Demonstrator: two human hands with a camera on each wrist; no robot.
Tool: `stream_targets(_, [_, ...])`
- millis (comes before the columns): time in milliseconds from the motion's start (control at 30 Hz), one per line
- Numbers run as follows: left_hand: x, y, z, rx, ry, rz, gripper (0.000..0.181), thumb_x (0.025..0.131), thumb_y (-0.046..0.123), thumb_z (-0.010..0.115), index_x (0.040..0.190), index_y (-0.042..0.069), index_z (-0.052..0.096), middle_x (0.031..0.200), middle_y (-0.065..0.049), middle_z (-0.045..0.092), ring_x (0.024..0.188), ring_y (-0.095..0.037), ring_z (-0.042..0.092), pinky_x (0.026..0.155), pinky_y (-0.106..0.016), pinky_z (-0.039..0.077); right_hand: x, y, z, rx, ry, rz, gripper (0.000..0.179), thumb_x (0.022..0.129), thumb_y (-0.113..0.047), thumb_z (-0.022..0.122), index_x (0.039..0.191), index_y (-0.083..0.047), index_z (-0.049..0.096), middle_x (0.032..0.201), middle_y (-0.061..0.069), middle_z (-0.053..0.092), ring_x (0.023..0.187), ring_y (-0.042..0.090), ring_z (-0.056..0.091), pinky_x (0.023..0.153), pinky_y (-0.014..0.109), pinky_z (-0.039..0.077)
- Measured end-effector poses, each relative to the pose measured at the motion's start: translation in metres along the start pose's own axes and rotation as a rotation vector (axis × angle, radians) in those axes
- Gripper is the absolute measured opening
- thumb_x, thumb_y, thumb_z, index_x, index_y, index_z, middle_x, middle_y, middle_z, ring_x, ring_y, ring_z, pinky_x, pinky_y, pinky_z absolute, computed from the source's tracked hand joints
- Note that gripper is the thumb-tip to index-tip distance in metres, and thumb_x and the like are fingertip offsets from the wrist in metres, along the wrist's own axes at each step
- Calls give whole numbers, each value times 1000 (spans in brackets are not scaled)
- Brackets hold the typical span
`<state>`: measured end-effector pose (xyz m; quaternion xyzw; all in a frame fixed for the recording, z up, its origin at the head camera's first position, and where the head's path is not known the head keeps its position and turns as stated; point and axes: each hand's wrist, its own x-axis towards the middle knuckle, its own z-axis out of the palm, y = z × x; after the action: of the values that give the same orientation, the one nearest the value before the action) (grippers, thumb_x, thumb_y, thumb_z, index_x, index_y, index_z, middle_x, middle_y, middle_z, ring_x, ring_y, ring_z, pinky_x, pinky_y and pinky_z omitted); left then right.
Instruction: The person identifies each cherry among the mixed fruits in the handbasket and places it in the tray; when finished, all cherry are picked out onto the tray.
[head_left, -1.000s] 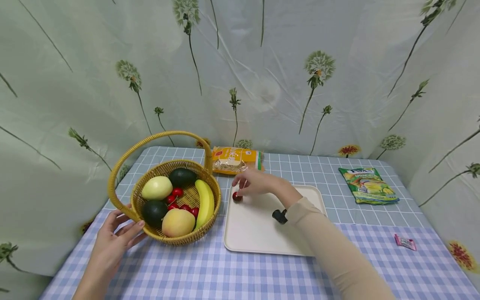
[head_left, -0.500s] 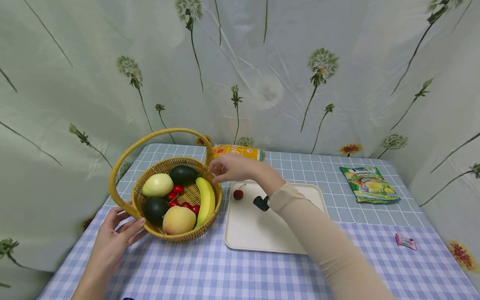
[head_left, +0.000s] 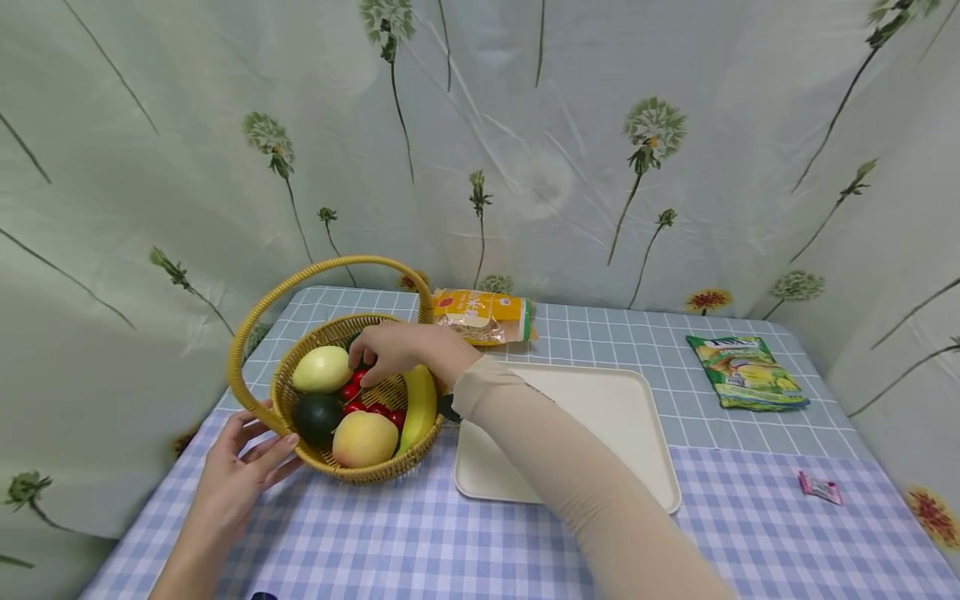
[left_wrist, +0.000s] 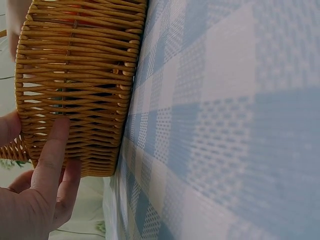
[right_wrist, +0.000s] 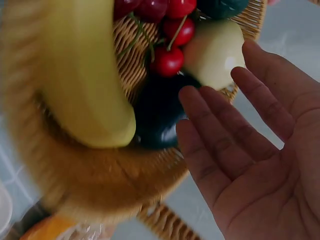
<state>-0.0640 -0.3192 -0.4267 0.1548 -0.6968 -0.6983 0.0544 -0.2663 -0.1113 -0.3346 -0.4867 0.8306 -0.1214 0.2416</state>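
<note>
In the head view my left hand [head_left: 243, 467] rests at the left side of a yellow wicker basket [head_left: 378, 475], by the foot of its handle [head_left: 242, 350]. The left wrist view shows a straight finger [left_wrist: 48, 162] touching the woven wall. My right hand [head_left: 393, 346] hovers over the basket, holding nothing; its fingers [right_wrist: 217, 132] are extended in the right wrist view. Inside lie a banana [head_left: 420, 408], a peach [head_left: 365, 439], a pale yellow-green fruit [head_left: 321, 369], a dark green fruit [head_left: 317, 417], another dark green fruit [right_wrist: 161, 112] and several red cherries [right_wrist: 167, 61].
A cream tray [head_left: 637, 450] lies right of the basket, partly hidden by my right sleeve [head_left: 555, 467]. An orange food packet [head_left: 480, 317] lies behind, a green packet [head_left: 746, 372] at the far right and a small pink sachet [head_left: 821, 487] nearer.
My right hand has moved left from above the tray to over the basket. The cherry seen on the tray earlier is no longer visible; my arm covers that spot. My left hand stays by the basket.
</note>
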Motion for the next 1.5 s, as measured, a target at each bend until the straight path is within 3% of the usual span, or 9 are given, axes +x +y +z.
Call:
stream_targets(333, [1, 0, 3, 23, -2, -1, 58, 100, 2, 75, 146, 22, 45, 131, 2, 48, 104, 2, 70, 81, -27, 68, 22, -11, 5, 32, -55, 99, 39, 103, -30, 75, 139, -18, 69, 141, -2, 68, 127, 10, 61, 103, 21, 53])
stream_targets(633, [2, -1, 0, -1, -8, 6, 58, 100, -1, 73, 145, 23, 45, 130, 2, 47, 103, 1, 70, 80, -27, 68, 30, -14, 7, 8, -119, 154, 35, 104, -26, 74, 138, -20, 69, 137, -7, 67, 123, 7, 59, 104, 20, 52])
stream_targets(833, [2, -3, -1, -41, -21, 39, 55, 101, -4, 71, 143, 21, 47, 126, 7, 52, 102, -1, 72, 79, -28, 68, 28, -19, 7, 10, -156, 227, 34, 103, -17, 73, 136, -24, 70, 134, -11, 67, 112, 4, 57, 94, 19, 52])
stream_targets(1033, [1, -4, -2, -66, -23, 60, 54, 101, -5, 70, 144, 19, 47, 125, 8, 54, 100, -2, 72, 78, -29, 68, 22, -23, 8, -48, -219, 250, 19, 104, -10, 70, 118, -22, 71, 114, -9, 62, 96, 8, 53, 74, 21, 47])
stream_targets(1333, [1, -5, -2, -66, -28, 60, 56, 101, -6, 70, 145, 19, 47, 125, 8, 53, 100, -3, 72, 78, -29, 68, 15, -26, 10, -44, -200, 340, 23, 100, -8, 75, 111, -28, 72, 113, -11, 61, 99, 11, 55, 70, 24, 49])
stream_targets(1500, [1, -5, -2, -71, -34, 57, 56, 101, -6, 69, 146, 19, 47, 125, 8, 53, 100, -4, 72, 79, -29, 68, 16, -24, 10, -73, -206, 341, 19, 101, -9, 74, 110, -26, 71, 112, -11, 61, 96, 9, 54, 71, 23, 48])
